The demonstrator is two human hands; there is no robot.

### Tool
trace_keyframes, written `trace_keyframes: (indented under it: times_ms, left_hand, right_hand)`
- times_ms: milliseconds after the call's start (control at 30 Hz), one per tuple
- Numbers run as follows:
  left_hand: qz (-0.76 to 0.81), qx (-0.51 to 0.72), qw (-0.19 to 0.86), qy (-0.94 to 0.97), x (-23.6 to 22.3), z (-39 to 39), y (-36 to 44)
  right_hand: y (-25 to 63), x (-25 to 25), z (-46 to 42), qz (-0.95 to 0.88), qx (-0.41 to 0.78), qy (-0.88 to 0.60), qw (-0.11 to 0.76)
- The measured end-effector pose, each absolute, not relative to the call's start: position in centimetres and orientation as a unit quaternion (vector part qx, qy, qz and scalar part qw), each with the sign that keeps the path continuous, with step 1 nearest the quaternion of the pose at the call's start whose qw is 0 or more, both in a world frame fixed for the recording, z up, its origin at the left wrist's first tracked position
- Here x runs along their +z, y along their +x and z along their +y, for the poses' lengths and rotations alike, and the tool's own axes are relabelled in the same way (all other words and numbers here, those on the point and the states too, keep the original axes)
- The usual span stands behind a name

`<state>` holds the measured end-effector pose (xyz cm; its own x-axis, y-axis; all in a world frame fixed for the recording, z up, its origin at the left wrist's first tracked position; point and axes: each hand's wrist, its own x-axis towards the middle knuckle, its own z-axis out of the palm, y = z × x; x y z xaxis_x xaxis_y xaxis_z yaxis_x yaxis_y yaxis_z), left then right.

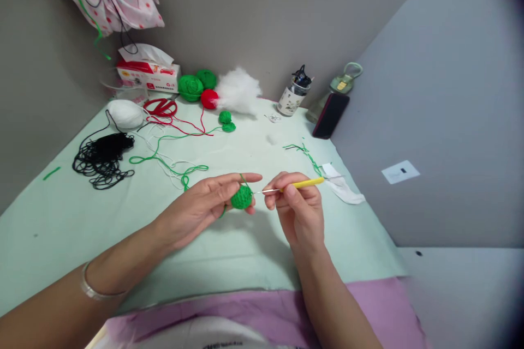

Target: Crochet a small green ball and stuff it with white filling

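Observation:
My left hand (208,200) pinches a small green crocheted piece (242,197) between thumb and fingers, its index finger stretched out with green yarn over it. In my right hand (298,202) is a crochet hook (303,184) with a yellow handle, held like a pen. The hook's metal tip points left and meets the right edge of the green piece. A green yarn strand (185,179) trails from near my left hand across the table toward a small green yarn ball (225,117). The exact loop at the hook's tip is too small to make out.
Black yarn (107,155), a white yarn ball (126,114), red-handled scissors (160,107) and a tissue box (149,75) lie left. Green balls (190,88), a red ball (209,98) and white stuffing (239,90) stand behind. A jar (293,97), phone (331,115) and bottle (343,83) are right.

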<state>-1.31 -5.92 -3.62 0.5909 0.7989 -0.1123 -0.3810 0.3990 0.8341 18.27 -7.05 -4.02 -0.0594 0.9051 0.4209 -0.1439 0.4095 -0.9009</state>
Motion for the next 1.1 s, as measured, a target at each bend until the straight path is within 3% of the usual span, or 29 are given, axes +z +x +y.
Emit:
trace_keyframes:
  times_ms: [333,767,1100]
  left_hand:
    - [0.321,0.386,0.729,0.465,-4.5,-6.3,-0.9]
    - [0.350,0.409,0.652,0.535,-3.5,-6.2,-1.3]
    - [0.378,0.388,0.608,0.581,-3.2,-6.3,-1.7]
  right_hand:
    - [17.0,-4.1,-7.9,-0.676,0.269,-0.318,0.608]
    - [17.5,-4.7,-7.6,-0.560,0.500,-0.298,0.590]
    - [17.9,-4.5,-7.6,-0.611,0.482,-0.274,0.566]
